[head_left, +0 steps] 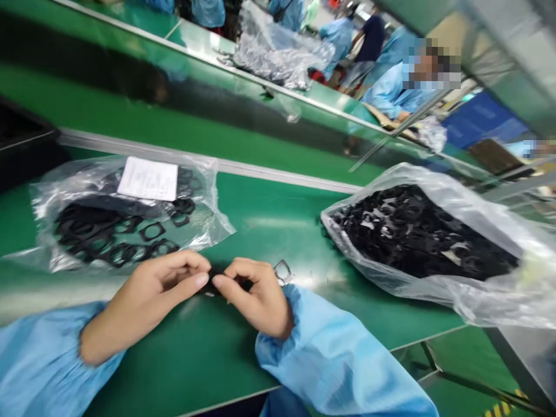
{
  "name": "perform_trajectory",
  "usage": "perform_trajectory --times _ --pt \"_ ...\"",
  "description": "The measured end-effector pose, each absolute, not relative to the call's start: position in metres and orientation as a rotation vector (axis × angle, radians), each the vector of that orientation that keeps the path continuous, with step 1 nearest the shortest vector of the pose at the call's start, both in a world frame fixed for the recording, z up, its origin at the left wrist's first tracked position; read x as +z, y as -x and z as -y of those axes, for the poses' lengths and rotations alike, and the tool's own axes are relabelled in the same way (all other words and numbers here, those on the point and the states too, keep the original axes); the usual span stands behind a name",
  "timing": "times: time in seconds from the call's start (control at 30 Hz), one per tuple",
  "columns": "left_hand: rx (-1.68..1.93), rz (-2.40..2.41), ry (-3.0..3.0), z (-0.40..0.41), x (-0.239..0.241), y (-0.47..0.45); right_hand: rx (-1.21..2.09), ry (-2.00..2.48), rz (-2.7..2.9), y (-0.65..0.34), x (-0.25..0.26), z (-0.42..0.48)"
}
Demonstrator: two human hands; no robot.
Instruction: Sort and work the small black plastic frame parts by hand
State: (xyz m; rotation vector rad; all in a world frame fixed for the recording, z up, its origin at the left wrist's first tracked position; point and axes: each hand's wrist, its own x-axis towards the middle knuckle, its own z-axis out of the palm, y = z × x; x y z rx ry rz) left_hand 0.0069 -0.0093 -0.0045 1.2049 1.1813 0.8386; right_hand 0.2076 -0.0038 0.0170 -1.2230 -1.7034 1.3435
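Note:
My left hand [152, 295] and my right hand [256, 298] meet above the green bench top [278, 214], both pinching a small black gasket [216, 283] between their fingertips. Most of it is hidden by my fingers. Just beyond my right hand lies a square, light-rimmed gasket frame [283, 272]. To the left, a clear plastic bag [208, 223] holds black square gaskets [152, 231] and a white paper slip [147, 178]. A larger clear bag [434, 289] at the right is heaped with black gaskets [417, 231].
A metal rail [208, 162] runs along the far side of the bench, and a black tray [21, 130] sits at the far left. Beyond is a second green bench with a bulky plastic bag [278, 55]. Several people in blue smocks work there.

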Motion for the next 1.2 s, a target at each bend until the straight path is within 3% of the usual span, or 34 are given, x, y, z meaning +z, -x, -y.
perform_trajectory --times 0.4,0.7,1.2 --pt "0.919 -1.102 -1.184 0.0 0.011 -0.011 1.337 1.173 1.743 -0.203 0.013 -0.006" --pt "1.058 -1.156 -1.018 -0.001 0.008 -0.01 1.741 1.103 1.266 -0.204 0.01 -0.011" --pt "1.062 -1.161 -1.02 0.001 0.006 -0.009 1.944 1.102 1.041 -0.205 0.014 -0.017"
